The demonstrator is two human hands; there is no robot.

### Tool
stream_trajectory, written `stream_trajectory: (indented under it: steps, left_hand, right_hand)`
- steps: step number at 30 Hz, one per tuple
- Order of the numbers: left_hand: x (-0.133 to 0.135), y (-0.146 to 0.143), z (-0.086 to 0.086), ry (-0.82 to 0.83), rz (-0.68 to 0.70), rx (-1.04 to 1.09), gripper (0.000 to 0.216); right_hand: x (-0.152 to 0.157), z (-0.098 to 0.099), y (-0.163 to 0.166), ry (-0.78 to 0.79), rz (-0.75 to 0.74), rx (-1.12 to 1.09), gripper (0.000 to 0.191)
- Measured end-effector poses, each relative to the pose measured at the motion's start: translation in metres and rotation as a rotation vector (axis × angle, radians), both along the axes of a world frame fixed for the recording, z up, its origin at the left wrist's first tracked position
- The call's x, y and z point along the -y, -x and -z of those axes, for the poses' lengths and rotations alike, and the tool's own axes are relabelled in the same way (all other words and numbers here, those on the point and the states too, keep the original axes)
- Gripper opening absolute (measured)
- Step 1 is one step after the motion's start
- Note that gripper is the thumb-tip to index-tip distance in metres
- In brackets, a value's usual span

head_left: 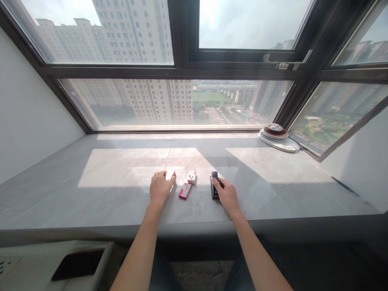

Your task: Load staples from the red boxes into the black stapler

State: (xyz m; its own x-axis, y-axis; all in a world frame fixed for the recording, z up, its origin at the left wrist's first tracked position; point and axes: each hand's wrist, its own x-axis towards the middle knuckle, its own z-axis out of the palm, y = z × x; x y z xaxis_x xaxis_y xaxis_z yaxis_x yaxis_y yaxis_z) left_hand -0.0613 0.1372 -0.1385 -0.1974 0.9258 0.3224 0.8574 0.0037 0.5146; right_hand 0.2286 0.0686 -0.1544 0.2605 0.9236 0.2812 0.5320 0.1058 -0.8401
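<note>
My left hand rests on the grey window ledge with its fingers curled around a small red and white box. My right hand grips a black oblong device lying on the ledge. Between the hands lie a flat red box and a small white and red box. A thin dark line runs up the ledge from near my left hand.
A stack of plates sits at the ledge's far right corner by the window frame. Large windows back the ledge. A white appliance with a dark panel stands below at the lower left.
</note>
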Motion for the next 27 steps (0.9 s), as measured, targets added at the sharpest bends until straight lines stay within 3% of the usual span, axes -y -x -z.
stream_trajectory:
  steps: [3, 9, 13, 19, 23, 27]
  left_hand:
    - [0.005, 0.01, -0.001, -0.029, -0.037, -0.013, 0.037]
    - [0.063, 0.036, 0.011, 0.029, -0.143, -0.157, 0.034]
    - [0.089, 0.014, 0.004, -0.063, -0.149, -0.184, 0.042]
    - [0.082, -0.06, -0.005, -0.139, 0.31, -0.124, 0.029]
    - [0.065, -0.069, 0.002, -0.135, 0.32, -0.114, 0.044]
    - [0.069, -0.057, 0.011, -0.099, 0.19, -0.108, 0.047]
  right_hand:
    - [0.001, -0.001, -0.001, 0.003, -0.003, 0.009, 0.059]
    - [0.0, 0.0, -0.001, 0.009, -0.008, 0.024, 0.06]
    - [0.001, -0.002, 0.0, 0.01, 0.007, 0.032, 0.059]
    - [0.007, -0.003, 0.005, 0.005, 0.027, 0.042, 0.06]
    - [0.02, -0.004, 0.002, 0.003, 0.016, 0.056, 0.058]
    - [0.031, -0.01, -0.013, -0.038, -0.007, 0.18, 0.046]
